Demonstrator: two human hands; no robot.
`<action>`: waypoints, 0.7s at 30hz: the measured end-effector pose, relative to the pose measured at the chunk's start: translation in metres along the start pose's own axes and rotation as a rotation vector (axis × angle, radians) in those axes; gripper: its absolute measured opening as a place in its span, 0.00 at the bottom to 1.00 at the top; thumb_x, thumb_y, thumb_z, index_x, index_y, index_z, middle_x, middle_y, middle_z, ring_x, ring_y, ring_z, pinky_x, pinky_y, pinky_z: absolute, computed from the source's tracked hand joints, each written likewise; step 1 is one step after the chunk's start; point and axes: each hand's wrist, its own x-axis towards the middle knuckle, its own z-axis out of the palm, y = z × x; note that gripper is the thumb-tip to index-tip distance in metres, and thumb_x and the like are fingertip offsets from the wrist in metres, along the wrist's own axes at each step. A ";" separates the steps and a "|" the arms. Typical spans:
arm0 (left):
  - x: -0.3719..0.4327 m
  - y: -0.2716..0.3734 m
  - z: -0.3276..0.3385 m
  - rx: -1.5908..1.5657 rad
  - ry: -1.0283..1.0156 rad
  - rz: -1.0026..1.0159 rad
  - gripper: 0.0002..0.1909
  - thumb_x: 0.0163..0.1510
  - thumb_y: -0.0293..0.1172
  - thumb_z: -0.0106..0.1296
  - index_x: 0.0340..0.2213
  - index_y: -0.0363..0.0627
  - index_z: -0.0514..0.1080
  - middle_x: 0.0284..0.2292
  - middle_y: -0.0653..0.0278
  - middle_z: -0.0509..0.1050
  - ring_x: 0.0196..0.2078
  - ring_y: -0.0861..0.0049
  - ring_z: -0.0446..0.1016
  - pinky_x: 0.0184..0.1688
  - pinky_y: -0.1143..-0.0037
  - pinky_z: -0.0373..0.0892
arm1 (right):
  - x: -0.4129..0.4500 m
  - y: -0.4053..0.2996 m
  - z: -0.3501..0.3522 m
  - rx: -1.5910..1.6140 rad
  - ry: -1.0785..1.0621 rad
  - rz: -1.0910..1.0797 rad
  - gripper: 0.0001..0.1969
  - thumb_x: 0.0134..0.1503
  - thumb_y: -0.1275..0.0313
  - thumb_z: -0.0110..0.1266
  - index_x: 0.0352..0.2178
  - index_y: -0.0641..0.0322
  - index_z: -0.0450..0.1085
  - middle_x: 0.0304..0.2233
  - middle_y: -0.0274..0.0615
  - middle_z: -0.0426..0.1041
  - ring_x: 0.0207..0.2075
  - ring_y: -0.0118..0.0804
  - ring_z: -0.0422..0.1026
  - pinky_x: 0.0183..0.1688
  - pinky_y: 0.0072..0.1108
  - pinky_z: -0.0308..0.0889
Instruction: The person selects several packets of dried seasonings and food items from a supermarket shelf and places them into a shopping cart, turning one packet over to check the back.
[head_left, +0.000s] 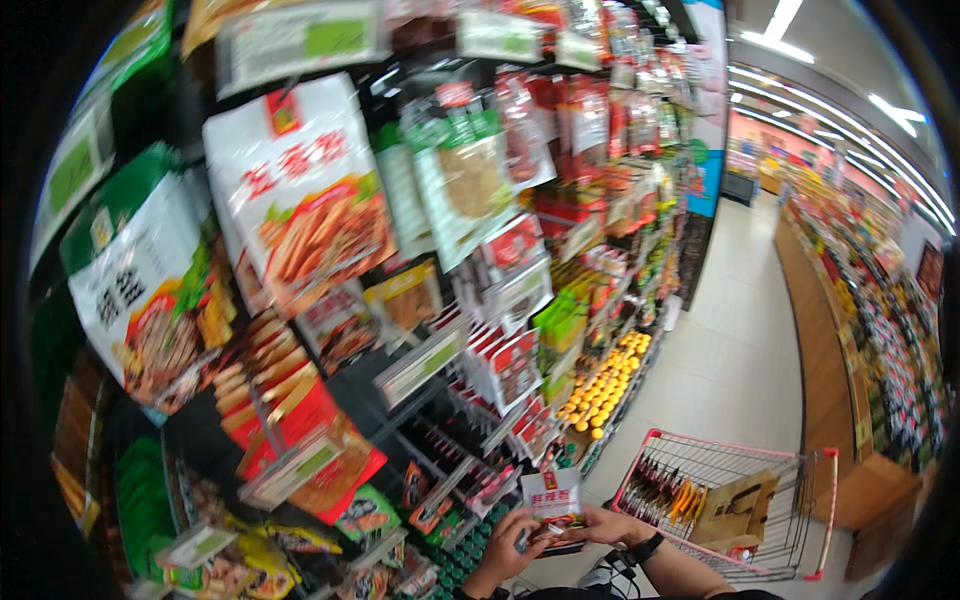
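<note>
Low in the head view, a white and dark seasoning packet with a red logo and a food picture (553, 496) is held upright between both hands. My left hand (508, 547) grips its left lower side, with a small light spot, unclear in the blur, near the fingers. My right hand (604, 525) holds the right lower edge, its fingers across the front; a black band is on that wrist. Just left of the hands, hanging racks carry similar red and white packets (514, 367). A large white pouch with sausages pictured on it (300, 195) hangs at upper left.
A wire shopping cart with pink edges (821, 517) stands right of the hands, holding a brown paper bag (731, 514) and several packets (652, 487). Yellow round goods (607, 386) fill a low shelf. Beyond the aisle floor (739, 322) runs a wooden display counter (817, 330).
</note>
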 end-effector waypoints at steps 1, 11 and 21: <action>-0.006 -0.006 -0.002 0.090 0.041 -0.012 0.30 0.51 0.48 0.63 0.46 0.40 0.66 0.52 0.51 0.63 0.56 0.57 0.64 0.51 0.63 0.67 | -0.007 -0.009 0.000 -0.090 0.029 0.099 0.22 0.60 0.76 0.55 0.55 0.67 0.62 0.50 0.37 0.72 0.48 0.26 0.69 0.53 0.21 0.65; -0.036 -0.007 -0.026 -0.259 -0.097 -0.027 0.19 0.57 0.38 0.57 0.45 0.36 0.72 0.44 0.53 0.76 0.48 0.65 0.74 0.49 0.66 0.68 | -0.005 -0.054 0.017 0.019 -0.043 -0.009 0.11 0.61 0.76 0.54 0.43 0.72 0.73 0.40 0.41 0.78 0.42 0.27 0.73 0.48 0.21 0.69; -0.031 0.022 -0.048 -0.232 0.055 -0.112 0.15 0.55 0.37 0.59 0.38 0.37 0.76 0.39 0.54 0.78 0.43 0.60 0.77 0.46 0.68 0.70 | 0.021 -0.072 0.042 -0.278 0.071 -0.141 0.13 0.61 0.68 0.56 0.40 0.70 0.71 0.29 0.34 0.73 0.32 0.22 0.66 0.36 0.21 0.65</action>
